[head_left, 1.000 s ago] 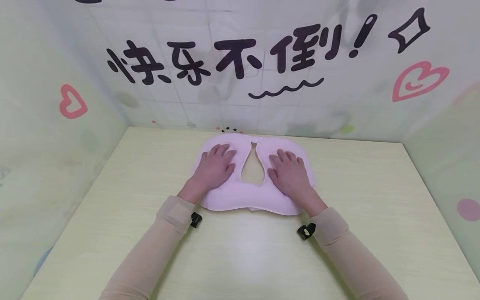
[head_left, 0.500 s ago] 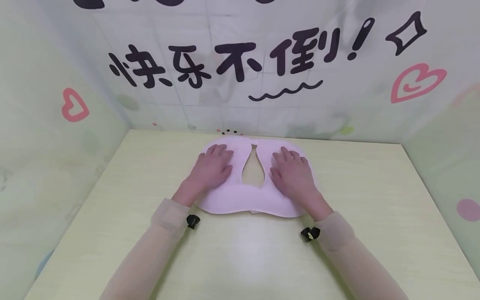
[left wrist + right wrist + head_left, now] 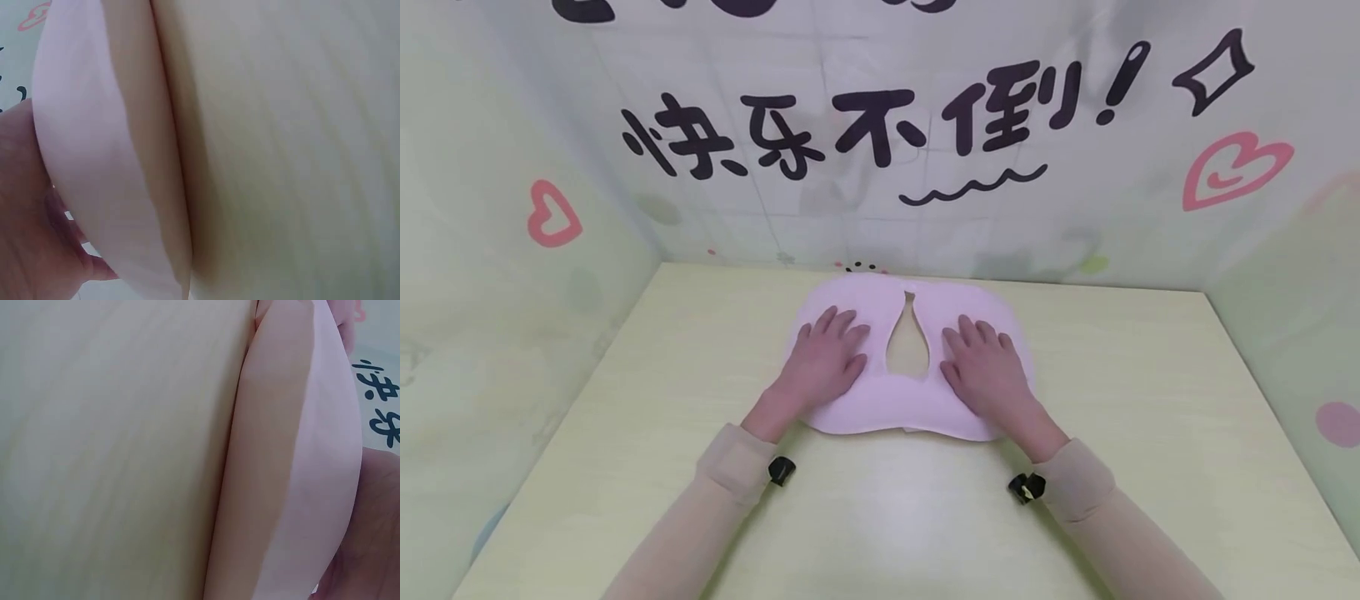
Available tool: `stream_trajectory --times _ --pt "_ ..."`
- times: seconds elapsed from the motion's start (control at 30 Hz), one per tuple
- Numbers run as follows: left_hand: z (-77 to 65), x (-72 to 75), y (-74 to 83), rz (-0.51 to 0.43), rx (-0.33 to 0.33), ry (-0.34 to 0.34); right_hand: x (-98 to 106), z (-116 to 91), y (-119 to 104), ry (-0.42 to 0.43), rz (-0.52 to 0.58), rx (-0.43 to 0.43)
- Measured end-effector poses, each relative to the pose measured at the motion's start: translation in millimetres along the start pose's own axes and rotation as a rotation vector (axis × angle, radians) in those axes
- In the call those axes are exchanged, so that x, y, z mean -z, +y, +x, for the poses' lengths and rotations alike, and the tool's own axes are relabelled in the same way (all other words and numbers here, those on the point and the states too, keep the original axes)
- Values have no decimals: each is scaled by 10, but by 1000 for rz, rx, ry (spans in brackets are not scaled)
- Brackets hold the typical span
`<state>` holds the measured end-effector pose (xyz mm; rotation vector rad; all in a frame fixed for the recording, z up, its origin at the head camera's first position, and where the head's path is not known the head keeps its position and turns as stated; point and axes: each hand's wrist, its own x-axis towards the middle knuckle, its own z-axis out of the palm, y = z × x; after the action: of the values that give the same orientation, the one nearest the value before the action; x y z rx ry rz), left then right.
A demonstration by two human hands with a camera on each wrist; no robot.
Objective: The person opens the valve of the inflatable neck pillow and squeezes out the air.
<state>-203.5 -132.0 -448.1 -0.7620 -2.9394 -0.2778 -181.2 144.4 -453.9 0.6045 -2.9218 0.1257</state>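
Observation:
A pink cushion point(image 3: 902, 404) with a teardrop-shaped opening through its middle lies flat on the table, close to the back wall. My left hand point(image 3: 823, 358) rests on its left half, fingers spread and slightly bent. On the right half rests my right hand point(image 3: 992, 367), its fingers also spread over the top. In the left wrist view the cushion's rounded pink side point(image 3: 106, 144) and beige underside fill the left part, with part of the left hand point(image 3: 31, 212) behind. The right wrist view shows the cushion's edge point(image 3: 319, 462) likewise, and part of the right hand point(image 3: 375, 531).
The pale wood-grain table point(image 3: 895, 525) stretches in front of the cushion and to both sides. A printed back wall point(image 3: 865, 225) with large black characters rises just behind it. Side walls with pink hearts point(image 3: 553, 214) border the table left and right.
Both hands have slid slightly back toward me over the cushion and lie a little lower on it. The cushion stays in place on the table; the head view has tilted up slightly.

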Motion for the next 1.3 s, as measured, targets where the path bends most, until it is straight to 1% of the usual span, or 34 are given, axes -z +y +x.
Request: stream_trajectory --times 0.13,0.33,0.67,0.8,0.97,1.13,1.3 --pt "-3 -39 -14 -5 -2 15 -28 -10 6 22 -7 17" --pt "-1 -40 -4 -19 -7 14 -40 -20 13 29 -12 22" --pt "12 -38 0 -4 -17 -6 -26 -32 16 10 10 15" --pt "-4 -4 7 -6 -16 -11 -20 -26 14 9 28 14" --pt "-63 70 19 13 -10 -1 52 -49 -5 9 55 2" --pt "-131 153 53 6 -2 10 131 -125 -33 30 65 4" --pt "-201 186 77 14 -12 11 170 -203 -59 43 75 25"
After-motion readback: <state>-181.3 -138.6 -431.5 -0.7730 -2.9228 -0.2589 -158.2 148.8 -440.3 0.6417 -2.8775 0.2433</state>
